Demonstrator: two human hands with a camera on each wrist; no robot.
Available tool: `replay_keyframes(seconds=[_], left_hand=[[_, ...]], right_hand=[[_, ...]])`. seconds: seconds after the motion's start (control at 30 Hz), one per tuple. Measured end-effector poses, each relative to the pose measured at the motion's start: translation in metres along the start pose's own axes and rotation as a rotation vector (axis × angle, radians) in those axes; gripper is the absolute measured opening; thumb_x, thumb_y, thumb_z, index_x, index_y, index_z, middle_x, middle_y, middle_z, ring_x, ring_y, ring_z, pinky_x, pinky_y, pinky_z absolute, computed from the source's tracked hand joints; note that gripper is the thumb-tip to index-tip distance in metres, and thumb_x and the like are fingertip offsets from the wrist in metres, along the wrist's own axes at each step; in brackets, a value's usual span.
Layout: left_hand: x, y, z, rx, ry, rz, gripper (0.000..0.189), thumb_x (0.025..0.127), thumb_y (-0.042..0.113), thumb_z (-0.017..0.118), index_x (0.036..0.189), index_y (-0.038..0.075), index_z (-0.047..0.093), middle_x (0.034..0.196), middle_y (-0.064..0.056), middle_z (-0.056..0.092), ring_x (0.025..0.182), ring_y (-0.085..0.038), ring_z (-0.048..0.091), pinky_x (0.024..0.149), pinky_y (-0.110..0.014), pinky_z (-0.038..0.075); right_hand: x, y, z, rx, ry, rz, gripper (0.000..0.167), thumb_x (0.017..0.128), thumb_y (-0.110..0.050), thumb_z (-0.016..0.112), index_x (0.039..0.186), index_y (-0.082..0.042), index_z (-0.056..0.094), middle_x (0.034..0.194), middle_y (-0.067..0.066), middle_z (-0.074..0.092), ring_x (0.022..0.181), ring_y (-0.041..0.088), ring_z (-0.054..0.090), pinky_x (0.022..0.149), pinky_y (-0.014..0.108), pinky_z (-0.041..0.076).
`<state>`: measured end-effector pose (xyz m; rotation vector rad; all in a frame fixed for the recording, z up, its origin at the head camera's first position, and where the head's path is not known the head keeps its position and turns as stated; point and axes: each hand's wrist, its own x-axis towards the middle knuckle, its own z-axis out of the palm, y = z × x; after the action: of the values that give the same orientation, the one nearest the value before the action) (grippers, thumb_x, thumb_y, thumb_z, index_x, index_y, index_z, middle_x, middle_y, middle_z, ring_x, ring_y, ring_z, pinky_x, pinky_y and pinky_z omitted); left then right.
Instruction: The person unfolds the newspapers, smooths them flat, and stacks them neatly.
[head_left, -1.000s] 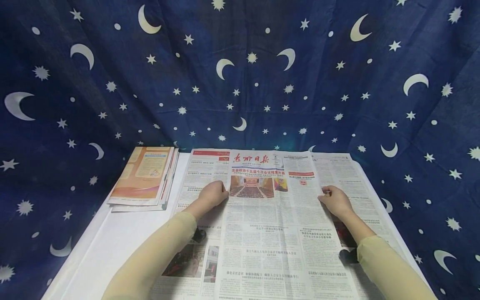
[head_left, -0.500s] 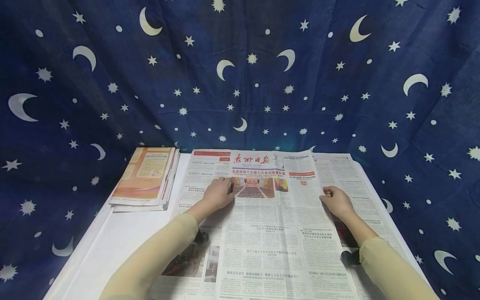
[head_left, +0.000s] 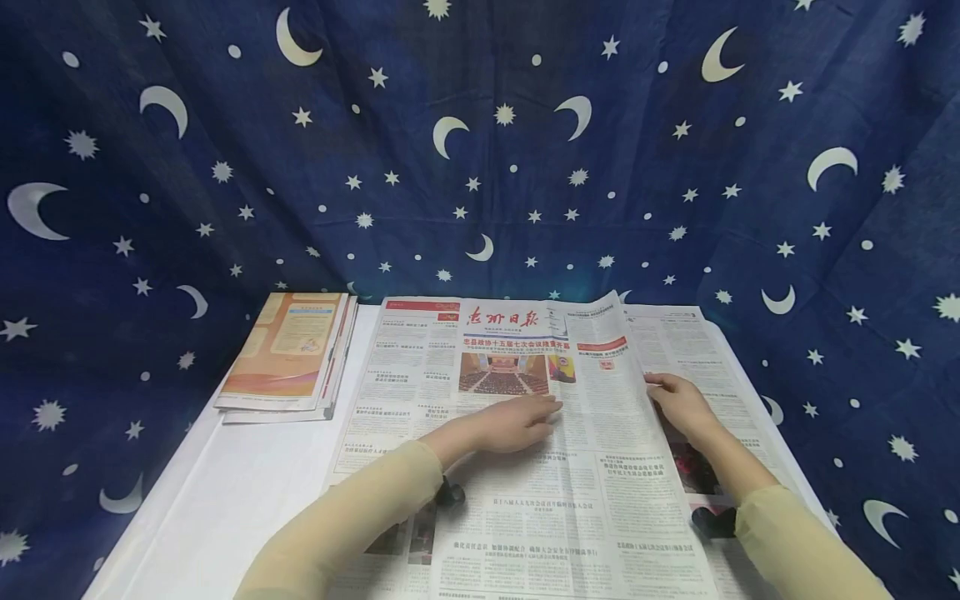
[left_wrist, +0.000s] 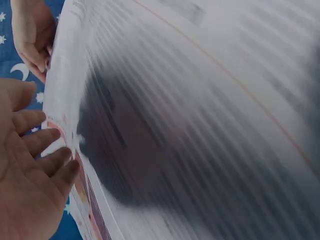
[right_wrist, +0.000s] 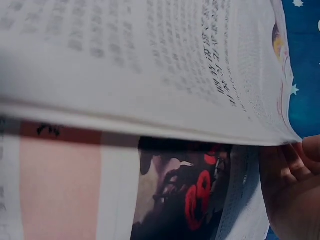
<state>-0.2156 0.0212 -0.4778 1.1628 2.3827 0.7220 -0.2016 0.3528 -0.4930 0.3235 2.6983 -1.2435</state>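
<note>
A newspaper (head_left: 510, 517) with a red masthead lies spread in front of me. My left hand (head_left: 517, 422) is over its middle, just below the photo of a hall, fingers extended toward the right. The left wrist view shows those fingers (left_wrist: 40, 142) relaxed and holding nothing, close to the paper. At the right side, my right hand (head_left: 684, 408) pinches the edge of the folded upper pages (right_wrist: 125, 85). That edge stands raised in the right wrist view, with a dark and red picture (right_wrist: 200, 195) on the page below.
A stack of booklets (head_left: 281, 354) with an orange cover sits at the table's back left. White table surface (head_left: 217, 492) shows left of the newspaper. Behind the table hangs a dark blue curtain (head_left: 405, 208) with moons and stars.
My left hand has moved right from the fold left of the photo to the middle of the page. My right hand has shifted slightly right, and the upper pages' right edge has lifted.
</note>
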Motion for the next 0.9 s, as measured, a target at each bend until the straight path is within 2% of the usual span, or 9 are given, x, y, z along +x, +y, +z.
replay_keyframes(seconds=[0.07, 0.17, 0.27, 0.37, 0.6, 0.7, 0.9], left_hand=[[0.006, 0.007, 0.002, -0.079, -0.003, 0.004, 0.053, 0.111, 0.035, 0.04, 0.159, 0.013, 0.038, 0.163, -0.003, 0.036, 0.15, -0.016, 0.03, 0.122, -0.032, 0.023], [0.015, 0.013, 0.003, -0.199, 0.004, -0.015, 0.055, 0.111, 0.04, 0.037, 0.159, 0.015, 0.037, 0.162, 0.001, 0.039, 0.149, -0.014, 0.032, 0.121, -0.031, 0.024], [0.024, 0.018, 0.004, -0.319, 0.038, -0.065, 0.056, 0.109, 0.044, 0.038, 0.158, 0.016, 0.041, 0.16, 0.003, 0.042, 0.148, -0.015, 0.035, 0.12, -0.033, 0.027], [0.032, 0.02, 0.005, -0.426, 0.102, -0.118, 0.055, 0.109, 0.044, 0.041, 0.155, 0.015, 0.046, 0.155, 0.001, 0.048, 0.145, -0.018, 0.041, 0.118, -0.035, 0.032], [0.047, 0.028, 0.009, -0.681, 0.18, -0.211, 0.059, 0.107, 0.048, 0.044, 0.147, 0.006, 0.053, 0.136, -0.008, 0.065, 0.121, -0.026, 0.065, 0.109, -0.039, 0.045], [0.055, 0.031, 0.01, -0.739, 0.216, -0.239, 0.058, 0.106, 0.047, 0.047, 0.142, 0.002, 0.058, 0.128, -0.01, 0.07, 0.118, -0.028, 0.067, 0.106, -0.039, 0.048], [0.066, 0.037, 0.014, -0.742, 0.235, -0.284, 0.051, 0.106, 0.042, 0.052, 0.132, 0.001, 0.066, 0.121, -0.013, 0.071, 0.112, -0.029, 0.068, 0.099, -0.038, 0.052]], right_hand=[[-0.003, -0.002, -0.001, 0.043, -0.027, 0.008, 0.053, 0.109, -0.026, 0.044, 0.151, 0.006, 0.041, 0.142, 0.031, 0.05, 0.123, 0.045, 0.056, 0.104, 0.063, 0.044], [-0.006, -0.003, -0.003, 0.08, -0.055, -0.005, 0.055, 0.109, -0.028, 0.045, 0.152, 0.006, 0.039, 0.143, 0.031, 0.05, 0.127, 0.047, 0.054, 0.107, 0.066, 0.039], [-0.008, -0.006, -0.003, 0.118, -0.081, -0.02, 0.058, 0.109, -0.032, 0.048, 0.153, 0.004, 0.039, 0.143, 0.03, 0.052, 0.124, 0.045, 0.057, 0.104, 0.062, 0.045], [-0.011, -0.011, -0.005, 0.17, -0.124, -0.042, 0.06, 0.109, -0.036, 0.048, 0.153, 0.003, 0.04, 0.145, 0.03, 0.05, 0.125, 0.044, 0.057, 0.101, 0.057, 0.049], [-0.016, -0.028, 0.0, 0.243, -0.198, -0.077, 0.059, 0.108, -0.037, 0.051, 0.151, 0.003, 0.043, 0.147, 0.029, 0.049, 0.129, 0.047, 0.055, 0.102, 0.058, 0.048], [-0.017, -0.036, 0.006, 0.23, -0.202, -0.082, 0.058, 0.107, -0.037, 0.054, 0.15, 0.001, 0.047, 0.145, 0.027, 0.052, 0.129, 0.046, 0.055, 0.103, 0.06, 0.047], [-0.017, -0.047, 0.018, 0.211, -0.19, -0.079, 0.052, 0.106, -0.037, 0.055, 0.145, -0.001, 0.053, 0.142, 0.023, 0.056, 0.124, 0.041, 0.06, 0.102, 0.057, 0.049]])
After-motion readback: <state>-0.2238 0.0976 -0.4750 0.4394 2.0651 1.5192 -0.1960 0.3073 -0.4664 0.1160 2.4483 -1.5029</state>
